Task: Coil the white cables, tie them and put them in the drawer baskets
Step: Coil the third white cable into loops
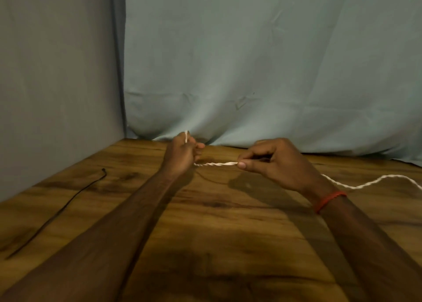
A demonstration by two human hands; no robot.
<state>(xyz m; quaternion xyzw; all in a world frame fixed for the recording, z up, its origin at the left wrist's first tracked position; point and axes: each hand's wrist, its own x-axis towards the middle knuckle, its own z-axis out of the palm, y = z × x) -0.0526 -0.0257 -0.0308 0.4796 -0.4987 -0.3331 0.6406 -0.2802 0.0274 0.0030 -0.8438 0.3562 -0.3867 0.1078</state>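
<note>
Wood table [217,233]: white cable [214,164] pinched taut betw both hands.

Left grip [180,152] curled, right grip [274,162] pinching

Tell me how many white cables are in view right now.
1. The white cable runs from the left hand to the right hand, both pinching it, then trails across the table off the right edge. More may lie outside the view.
</note>
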